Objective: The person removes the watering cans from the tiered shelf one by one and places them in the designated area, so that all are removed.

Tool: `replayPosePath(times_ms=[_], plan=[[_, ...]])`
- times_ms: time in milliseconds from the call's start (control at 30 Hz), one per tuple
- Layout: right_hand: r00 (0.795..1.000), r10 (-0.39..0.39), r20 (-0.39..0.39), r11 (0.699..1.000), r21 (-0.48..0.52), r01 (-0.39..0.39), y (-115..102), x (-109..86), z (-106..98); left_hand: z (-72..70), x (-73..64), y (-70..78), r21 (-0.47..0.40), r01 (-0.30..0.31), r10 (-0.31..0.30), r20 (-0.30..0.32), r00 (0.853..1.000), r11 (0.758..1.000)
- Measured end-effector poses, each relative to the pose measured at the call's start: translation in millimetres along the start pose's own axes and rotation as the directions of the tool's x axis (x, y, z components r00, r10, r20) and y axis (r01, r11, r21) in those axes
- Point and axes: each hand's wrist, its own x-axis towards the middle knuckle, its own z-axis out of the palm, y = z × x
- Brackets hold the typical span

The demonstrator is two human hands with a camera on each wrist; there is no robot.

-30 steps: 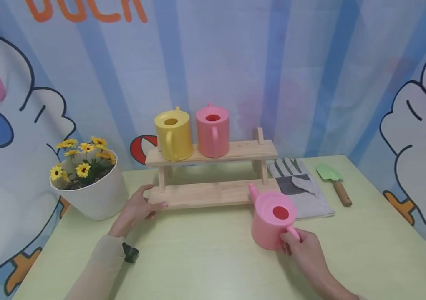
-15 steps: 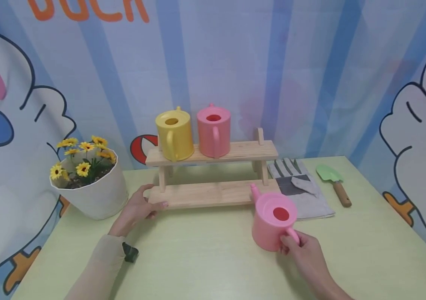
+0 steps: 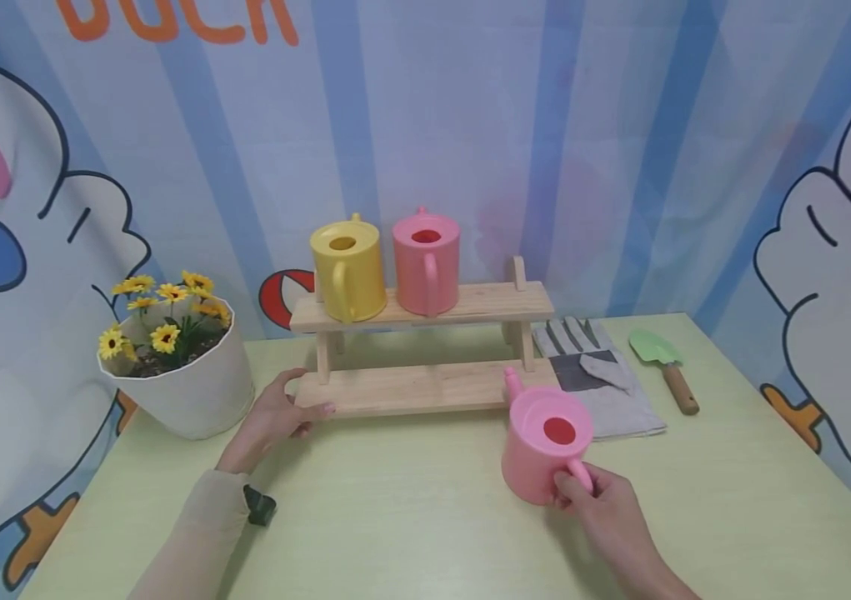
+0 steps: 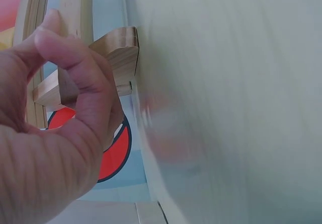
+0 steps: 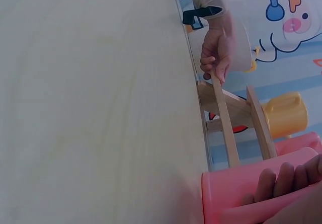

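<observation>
Blue-striped backdrop (image 3: 463,125) behind pale table (image 3: 395,517). Stand (image 3: 425,388) at centre, two wooden boards. Right hand (image 3: 608,504) at 4 o'clock from stand: grip closed round handle (image 3: 581,477) of pink can (image 3: 533,462), spout toward 11; cannot tell whether base touches table. Left hand (image 3: 275,412) at 8: grip pinching end of stand's lower board, thumb on top. On upper board, yellow can (image 3: 361,279) at 11, second pink can (image 3: 412,275) at 12, side by side. Flowerpot (image 3: 192,400) at 9; glove (image 3: 586,375) and green trowel (image 3: 676,379) at 3.

left sleeve (image 3: 196,529): plain beige | wrist band (image 3: 260,505): dark, chunky, at cuff (image 3: 232,490) | hands (image 3: 275,414): bare
</observation>
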Motion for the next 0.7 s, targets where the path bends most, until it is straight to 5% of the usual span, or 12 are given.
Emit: replayPosePath(times_ms=[267,700], plan=[[0.999,0.018,-0.041,1.0,-0.022,-0.019,-2.3,-5.0,-7.3,-0.5,0.9,-0.8,-0.008,-0.004,0.004,0.002,1.0,1.0],[0.988,-0.055,-0.141,0.996,-0.083,0.044,-14.4,-10.8,-23.3,-0.5,1.8,-1.2,-0.003,0.004,-0.004,0.007,1.0,1.0]])
